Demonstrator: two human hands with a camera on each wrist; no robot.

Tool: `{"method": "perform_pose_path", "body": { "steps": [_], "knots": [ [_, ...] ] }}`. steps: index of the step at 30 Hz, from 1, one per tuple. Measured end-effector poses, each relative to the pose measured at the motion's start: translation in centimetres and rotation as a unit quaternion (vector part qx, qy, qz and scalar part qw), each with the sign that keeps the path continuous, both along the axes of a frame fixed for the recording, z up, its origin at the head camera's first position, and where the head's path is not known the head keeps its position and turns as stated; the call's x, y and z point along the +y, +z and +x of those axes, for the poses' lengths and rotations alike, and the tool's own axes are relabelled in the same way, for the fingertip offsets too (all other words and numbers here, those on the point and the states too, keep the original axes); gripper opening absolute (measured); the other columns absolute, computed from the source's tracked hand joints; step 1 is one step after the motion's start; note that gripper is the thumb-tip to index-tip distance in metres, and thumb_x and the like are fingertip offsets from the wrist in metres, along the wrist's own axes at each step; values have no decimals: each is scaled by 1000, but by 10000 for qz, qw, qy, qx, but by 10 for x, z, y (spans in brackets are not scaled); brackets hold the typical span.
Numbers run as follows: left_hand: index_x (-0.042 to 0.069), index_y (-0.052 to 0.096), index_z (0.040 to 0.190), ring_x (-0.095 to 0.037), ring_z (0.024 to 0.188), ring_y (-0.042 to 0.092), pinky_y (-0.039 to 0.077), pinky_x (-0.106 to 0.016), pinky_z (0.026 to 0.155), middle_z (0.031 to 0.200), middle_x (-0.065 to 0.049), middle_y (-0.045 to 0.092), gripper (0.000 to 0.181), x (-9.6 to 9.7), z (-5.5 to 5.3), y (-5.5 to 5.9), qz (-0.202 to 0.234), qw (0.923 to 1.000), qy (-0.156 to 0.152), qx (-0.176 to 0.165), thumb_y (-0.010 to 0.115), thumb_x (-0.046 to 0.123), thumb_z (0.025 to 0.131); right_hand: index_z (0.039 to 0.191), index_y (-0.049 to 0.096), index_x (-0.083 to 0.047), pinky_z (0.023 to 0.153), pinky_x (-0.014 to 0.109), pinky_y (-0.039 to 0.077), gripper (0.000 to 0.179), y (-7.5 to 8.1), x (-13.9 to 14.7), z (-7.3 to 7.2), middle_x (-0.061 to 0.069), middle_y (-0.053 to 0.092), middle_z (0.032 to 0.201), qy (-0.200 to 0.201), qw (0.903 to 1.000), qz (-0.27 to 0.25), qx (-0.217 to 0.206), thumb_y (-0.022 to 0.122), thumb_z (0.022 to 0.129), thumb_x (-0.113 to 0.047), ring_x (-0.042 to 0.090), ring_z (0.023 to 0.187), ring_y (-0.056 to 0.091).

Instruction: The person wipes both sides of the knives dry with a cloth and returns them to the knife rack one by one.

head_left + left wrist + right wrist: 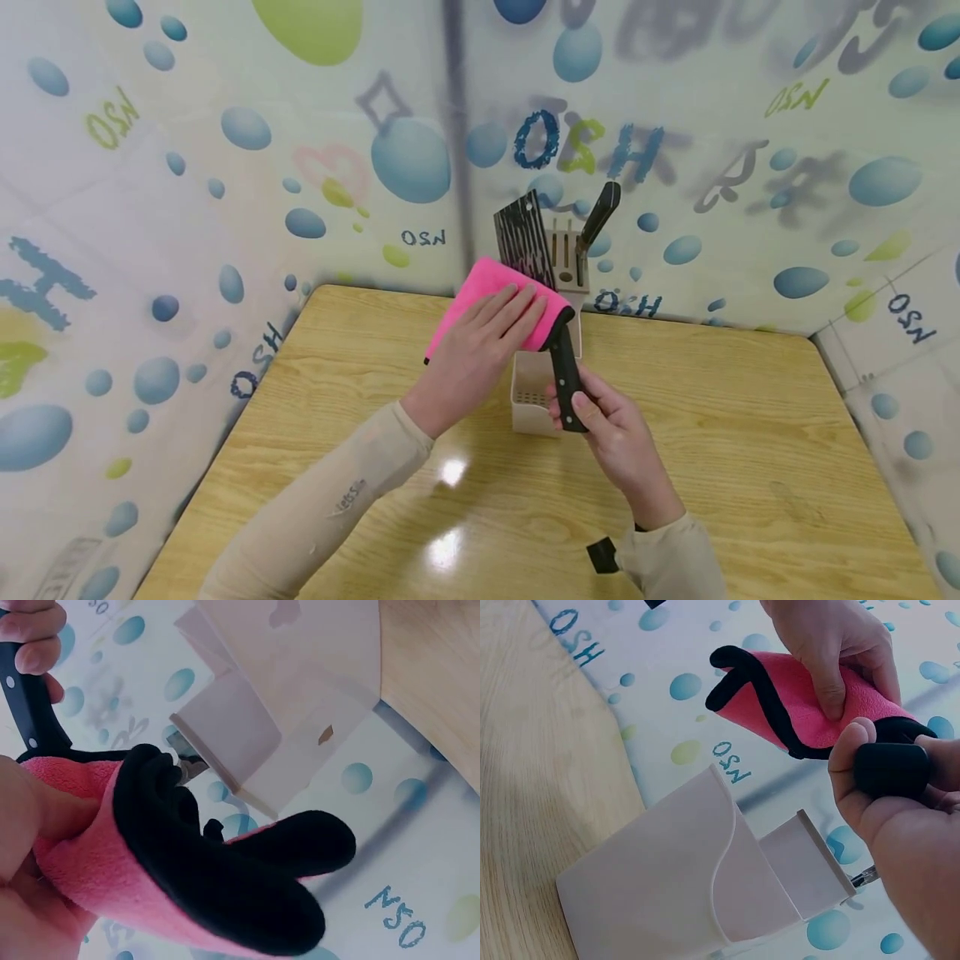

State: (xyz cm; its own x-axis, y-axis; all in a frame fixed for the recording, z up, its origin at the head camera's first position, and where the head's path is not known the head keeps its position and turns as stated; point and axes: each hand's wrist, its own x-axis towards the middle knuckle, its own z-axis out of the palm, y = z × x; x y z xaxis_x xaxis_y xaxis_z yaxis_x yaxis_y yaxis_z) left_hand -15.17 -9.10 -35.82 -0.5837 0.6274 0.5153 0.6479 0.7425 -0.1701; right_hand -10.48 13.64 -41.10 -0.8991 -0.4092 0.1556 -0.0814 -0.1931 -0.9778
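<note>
In the head view a cleaver (524,237) with a dark, streaked blade is held up at a tilt above the table. Its black riveted handle is gripped near the end by my right hand (622,442), thumb on top. My left hand (480,346) holds a pink cloth (480,283) with black edging folded over the blade. The fingers lie across the cloth's upper face. From the right wrist view, the left thumb presses the cloth (795,697) from the other side. The cloth hides the blade's lower part.
Behind and below the cleaver stands a pale knife holder (536,421) with a slotted back part. Another black-handled knife (602,212) sits in its slots. The wooden table (720,417) meets patterned walls at the back and sides.
</note>
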Motion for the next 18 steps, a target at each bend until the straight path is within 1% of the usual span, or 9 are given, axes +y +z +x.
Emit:
{"method": "perform_pose_path", "body": {
  "steps": [2,5,9,14,16,18],
  "knots": [
    [2,50,152,-31,145,47,34,-41,124,152,-15,54,56,-1,-2,0,76,9999,-75,21,64,-3,98,157,33,8,89,25,60,48,-1,0,0,2,66,119,53,10000,-23,29,39,112,-9,13,100,65],
    [1,52,150,-31,143,49,35,-40,124,151,-15,56,56,-4,-4,1,98,9999,-83,115,63,-5,96,157,33,9,88,27,61,48,-1,0,0,3,66,118,125,9999,-43,56,39,112,-9,13,100,65],
    [1,53,150,-30,142,51,36,-39,123,150,-16,56,57,-8,-8,4,141,9997,-7,196,62,-8,94,156,34,10,87,30,62,48,-3,0,0,2,66,117,204,9998,4,52,40,112,-9,13,99,65],
    [1,53,149,-31,141,52,38,-39,122,151,-16,55,59,-12,-12,10,199,9996,111,167,61,-10,92,156,35,9,86,30,62,48,-4,0,0,3,66,117,267,9996,112,78,40,112,-10,13,98,64],
    [2,53,149,-31,141,52,38,-39,122,151,-16,55,59,-14,-14,12,197,9995,180,162,62,-10,92,156,35,8,85,29,62,48,-5,0,0,5,66,118,289,9994,140,106,41,112,-10,13,98,64],
    [2,54,149,-31,141,52,39,-39,121,151,-16,55,59,-16,-17,14,169,9993,263,191,63,-9,92,156,35,8,85,29,62,48,-5,1,0,11,65,118,326,9992,137,161,41,112,-9,14,97,64]
  ]
}}
